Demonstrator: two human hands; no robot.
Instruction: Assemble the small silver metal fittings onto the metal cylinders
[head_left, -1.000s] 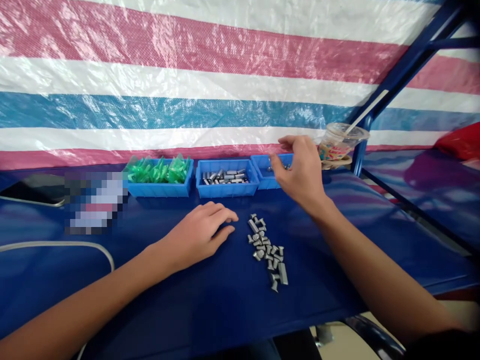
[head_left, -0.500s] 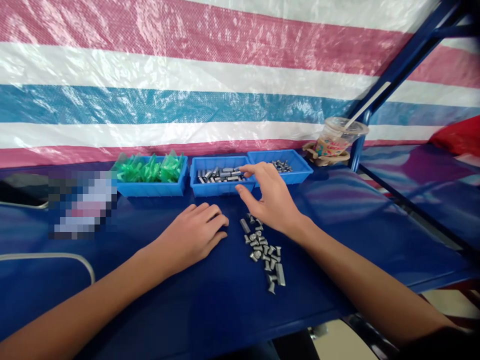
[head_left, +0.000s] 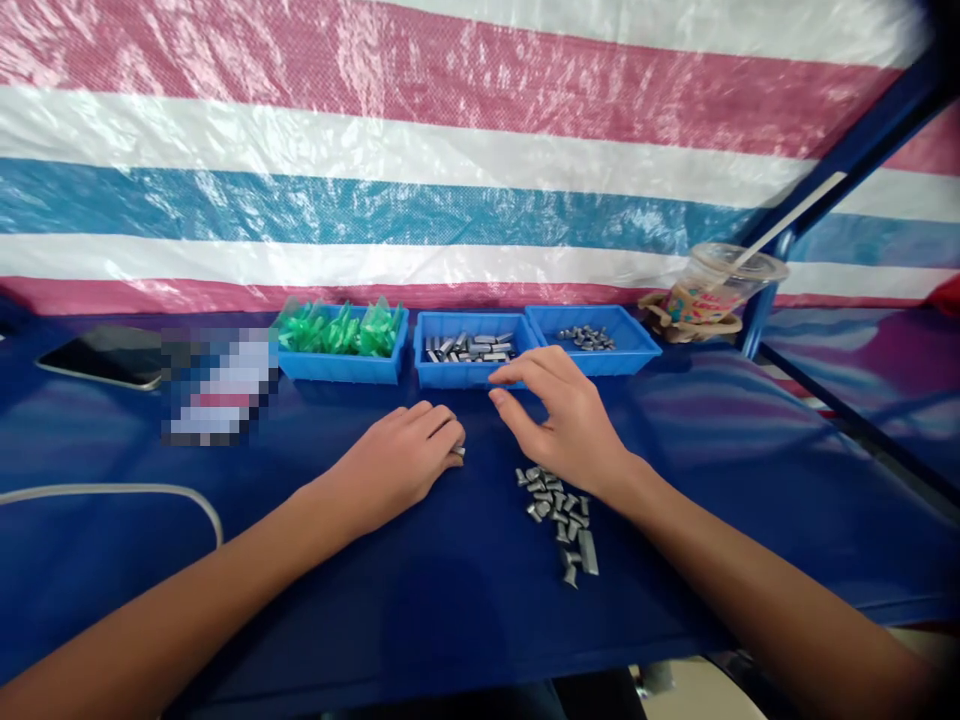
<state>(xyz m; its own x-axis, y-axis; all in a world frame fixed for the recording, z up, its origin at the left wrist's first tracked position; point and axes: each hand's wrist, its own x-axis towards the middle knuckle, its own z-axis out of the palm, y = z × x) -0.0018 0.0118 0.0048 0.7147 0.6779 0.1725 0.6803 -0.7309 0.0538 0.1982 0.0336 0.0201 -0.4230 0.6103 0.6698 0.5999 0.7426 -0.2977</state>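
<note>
My left hand [head_left: 405,455] rests low over the blue table, fingers curled, with a small metal piece [head_left: 458,452] peeking out at the fingertips. Most of that piece is hidden. My right hand [head_left: 566,425] hovers in front of the middle blue bin [head_left: 472,376], thumb and fingers apart, nothing visible between them. Just below it lies a loose heap of countersunk screws [head_left: 555,500], partly covered by the hand. A hex standoff [head_left: 589,552] lies at the heap's near end. More metal standoffs [head_left: 469,347] fill the middle bin.
A left blue bin [head_left: 341,370] holds green pieces in clear wrapping; a right blue bin [head_left: 634,352] holds small screws [head_left: 589,338]. A drink cup with straw [head_left: 712,290] stands at back right. A phone [head_left: 101,355] and a white cable [head_left: 135,488] lie left.
My view has swung left, so the bins appear further right. My right hand has drawn back from the middle bin. A metal piece now shows in my left fingertips.
</note>
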